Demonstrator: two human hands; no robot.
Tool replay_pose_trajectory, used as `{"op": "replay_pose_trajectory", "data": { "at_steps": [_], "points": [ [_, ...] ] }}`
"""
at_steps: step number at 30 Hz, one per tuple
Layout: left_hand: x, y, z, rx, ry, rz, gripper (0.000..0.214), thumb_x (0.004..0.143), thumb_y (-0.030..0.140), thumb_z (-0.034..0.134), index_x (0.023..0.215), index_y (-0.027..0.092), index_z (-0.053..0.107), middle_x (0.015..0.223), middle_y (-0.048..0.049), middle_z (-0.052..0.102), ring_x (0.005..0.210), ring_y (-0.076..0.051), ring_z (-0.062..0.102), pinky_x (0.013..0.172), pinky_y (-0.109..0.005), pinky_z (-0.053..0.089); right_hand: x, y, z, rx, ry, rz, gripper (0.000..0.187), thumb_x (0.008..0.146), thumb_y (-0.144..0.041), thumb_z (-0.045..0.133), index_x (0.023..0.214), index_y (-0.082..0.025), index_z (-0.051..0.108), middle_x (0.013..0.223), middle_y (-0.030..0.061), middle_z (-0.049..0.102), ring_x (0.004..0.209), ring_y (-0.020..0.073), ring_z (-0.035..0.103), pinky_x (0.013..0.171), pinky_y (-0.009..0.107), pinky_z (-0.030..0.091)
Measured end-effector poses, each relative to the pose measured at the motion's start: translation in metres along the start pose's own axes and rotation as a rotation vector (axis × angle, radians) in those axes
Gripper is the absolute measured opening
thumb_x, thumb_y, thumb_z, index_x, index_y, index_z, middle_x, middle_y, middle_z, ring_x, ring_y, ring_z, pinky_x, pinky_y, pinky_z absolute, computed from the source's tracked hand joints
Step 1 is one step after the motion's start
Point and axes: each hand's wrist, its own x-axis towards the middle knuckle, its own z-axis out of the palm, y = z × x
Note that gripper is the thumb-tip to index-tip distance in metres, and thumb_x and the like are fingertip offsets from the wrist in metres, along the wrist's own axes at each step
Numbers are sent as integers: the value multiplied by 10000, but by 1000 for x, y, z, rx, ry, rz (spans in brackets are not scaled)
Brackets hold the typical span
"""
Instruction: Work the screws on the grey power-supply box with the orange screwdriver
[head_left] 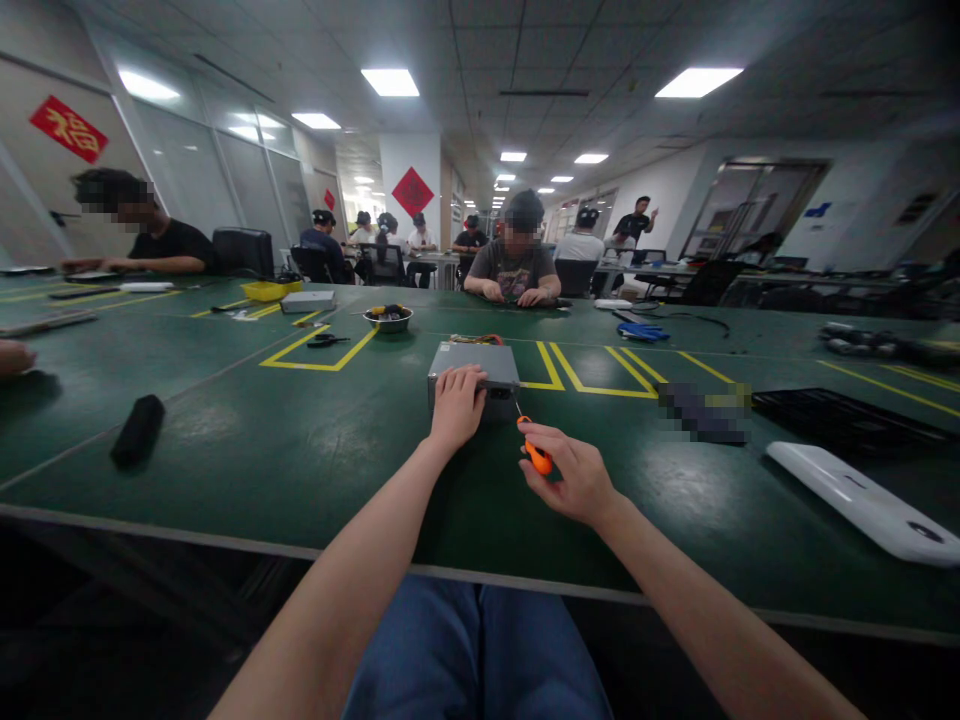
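Observation:
A grey metal computer power supply [480,358] rests on the green table in front of me, with coloured wires [478,340] at its far side. My left hand [457,403] lies over its top and near edge, fingers stretched out flat against the metal. Between the fingers of my right hand [568,470] is an orange-handled screwdriver [538,458]. Its thin shaft points up and away, with the tip at the right end of the power supply's near face. Whether the tip sits in a screw is too small to tell.
A metal bowl of tools [388,320] stands beyond the power supply, left of it. A black block [138,431] lies at left. To the right are a white plastic cover [862,500] and a black panel [847,420]. A co-worker [517,260] sits across the table [315,470].

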Motion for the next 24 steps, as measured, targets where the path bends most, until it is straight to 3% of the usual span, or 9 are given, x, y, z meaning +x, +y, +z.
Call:
{"op": "replay_pose_trajectory", "data": {
  "at_steps": [24],
  "points": [
    [0, 0, 0, -8, 7, 4, 216, 867, 197, 446, 1074, 231, 493, 1222, -20, 564, 1178, -169, 463, 1077, -378, 249, 0, 1, -1, -102, -1, -44, 226, 811, -184, 530, 1034, -174, 493, 1028, 135, 646, 883, 217, 656, 687, 318, 559]
  ]
}}
